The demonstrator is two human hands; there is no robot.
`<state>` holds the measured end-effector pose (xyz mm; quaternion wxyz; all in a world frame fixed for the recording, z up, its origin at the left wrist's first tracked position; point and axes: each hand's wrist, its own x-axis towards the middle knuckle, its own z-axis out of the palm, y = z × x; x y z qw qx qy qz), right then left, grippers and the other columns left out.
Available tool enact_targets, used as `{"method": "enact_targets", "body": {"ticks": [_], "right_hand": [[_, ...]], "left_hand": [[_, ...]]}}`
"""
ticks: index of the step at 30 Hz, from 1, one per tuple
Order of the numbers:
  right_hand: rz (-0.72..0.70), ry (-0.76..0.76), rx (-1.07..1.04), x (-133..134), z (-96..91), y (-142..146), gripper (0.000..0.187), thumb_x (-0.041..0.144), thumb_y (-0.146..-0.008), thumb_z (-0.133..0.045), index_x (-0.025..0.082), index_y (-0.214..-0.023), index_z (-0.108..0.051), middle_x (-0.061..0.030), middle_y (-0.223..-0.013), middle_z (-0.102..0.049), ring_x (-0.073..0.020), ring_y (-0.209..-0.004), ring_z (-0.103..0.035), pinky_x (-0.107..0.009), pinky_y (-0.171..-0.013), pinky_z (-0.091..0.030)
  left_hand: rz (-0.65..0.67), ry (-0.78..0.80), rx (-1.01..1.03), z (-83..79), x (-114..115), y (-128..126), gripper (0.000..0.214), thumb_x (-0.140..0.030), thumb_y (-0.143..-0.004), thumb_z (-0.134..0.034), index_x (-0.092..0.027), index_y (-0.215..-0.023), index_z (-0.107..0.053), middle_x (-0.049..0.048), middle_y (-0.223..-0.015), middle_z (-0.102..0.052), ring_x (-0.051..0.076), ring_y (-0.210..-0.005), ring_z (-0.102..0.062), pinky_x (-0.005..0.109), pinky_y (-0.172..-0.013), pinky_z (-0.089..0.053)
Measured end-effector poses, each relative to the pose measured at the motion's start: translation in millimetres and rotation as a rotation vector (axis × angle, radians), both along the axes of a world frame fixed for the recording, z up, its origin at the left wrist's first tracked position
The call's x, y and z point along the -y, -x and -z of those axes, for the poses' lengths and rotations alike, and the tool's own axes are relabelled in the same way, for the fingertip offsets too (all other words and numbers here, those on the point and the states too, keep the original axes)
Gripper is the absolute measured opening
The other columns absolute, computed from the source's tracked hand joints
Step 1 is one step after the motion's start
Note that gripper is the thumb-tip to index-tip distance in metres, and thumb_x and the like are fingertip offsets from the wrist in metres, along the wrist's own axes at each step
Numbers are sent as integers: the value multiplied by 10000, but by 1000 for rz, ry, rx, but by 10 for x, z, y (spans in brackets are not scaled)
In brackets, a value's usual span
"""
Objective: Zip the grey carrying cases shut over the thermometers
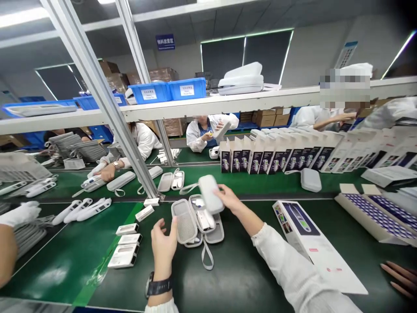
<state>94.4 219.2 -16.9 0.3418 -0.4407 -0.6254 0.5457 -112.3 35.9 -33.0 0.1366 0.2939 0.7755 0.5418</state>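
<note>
My right hand (pixel 228 200) grips a light grey zip case (pixel 211 194) by its right side. This case is closed, with a wrist strap trailing left, and it is lifted over the other cases. Under it lies an open grey case (pixel 184 221) with a mesh pocket in its lid and white items (pixel 205 219) in its other half. A second open case (pixel 215 232) is partly hidden beneath; a strap loop hangs toward me. My left hand (pixel 163 241), wearing a black watch, is open beside the mesh lid, thumb up close to its edge; it holds nothing.
Several small white boxes (pixel 125 254) lie left of my left hand. White handheld devices (pixel 94 210) rest farther left, near a co-worker's gloved hand (pixel 21 214). A large printed box (pixel 321 248) is at right, with another person's fingers (pixel 402 278) beyond it. A metal post (pixel 130 143) rises ahead.
</note>
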Motion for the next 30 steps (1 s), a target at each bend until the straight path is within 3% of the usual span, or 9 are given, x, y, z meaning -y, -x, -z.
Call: {"method": "enact_targets", "body": {"ticks": [3,6,8,11,15,18,20,27,30], "right_hand": [[242,-50,122,-323,-10,-167,673,500,-954,-523,9,-1413,-478,-276,-1272,-634,-338,-1163,-630,-414,-948,-508],[342,-143,218,-342,17,-219,649,410,-963,-507,27,-1480,-425,-268,-1570,-354,-364,-1474,-302,-467,-1173,-263],[283,-207,274,-190,95,-128,554,367,-950,-535,96,-1433,-525,-182,-1652,-226,-326,-1542,-104,-475,-1223,-69],[-16,-216,303,107,230,105,382,414,-977,-504,175,-1175,-726,-123,-1586,-403,-302,-1545,-98,-507,-1199,84],[-170,-144,183,318,271,310,617,592,-1010,-299,166,-987,-745,-133,-1191,-709,-323,-1349,-465,-507,-1155,-206],[-190,-123,46,365,172,324,693,683,-964,-261,138,-940,-687,-127,-1013,-726,-304,-1110,-607,-433,-995,-423],[-196,-133,-38,421,48,299,659,697,-945,-282,148,-1012,-641,-123,-1058,-712,-281,-1065,-625,-403,-948,-463],[-519,-111,-621,888,-563,86,567,624,-930,-517,243,-1349,-493,-138,-1508,-489,-262,-1400,-448,-435,-1157,-327],[-393,-128,-721,1047,-656,69,436,484,-920,-556,240,-1281,-536,-133,-1433,-544,-271,-1263,-558,-439,-1046,-444]], "left_hand": [[104,-13,121,147,-28,98,620,-672,-659,-757,-163,-1005,-685,171,-980,-727,362,-934,-697,527,-899,-513],[209,-93,178,201,-50,43,546,-659,-713,-730,-175,-967,-726,137,-946,-756,340,-952,-709,474,-893,-531],[251,-161,193,184,-82,-26,565,-672,-823,-608,-178,-1074,-725,150,-1099,-744,326,-1075,-682,457,-954,-510],[333,-236,201,126,-179,-147,563,-643,-909,-501,-213,-1219,-691,142,-1302,-668,289,-1195,-629,419,-1028,-468],[393,-246,243,44,-371,-310,803,-522,-671,-841,-219,-1369,-585,179,-1339,-616,320,-1089,-666,453,-981,-493],[386,-271,356,-21,-486,-391,1211,-362,-467,-975,-185,-1509,-384,212,-1291,-631,360,-1110,-653,501,-993,-477],[383,-324,444,-64,-514,-424,1295,-322,-472,-976,-191,-1550,-271,210,-1300,-629,352,-1133,-646,500,-1002,-477],[479,-513,802,-217,-186,-386,602,-440,-756,-778,-176,-1269,-607,144,-1204,-720,318,-1144,-661,470,-1008,-510],[395,-724,914,-361,27,-299,482,-469,-783,-765,-234,-1194,-675,87,-1211,-736,303,-1200,-636,448,-1046,-488]]}}
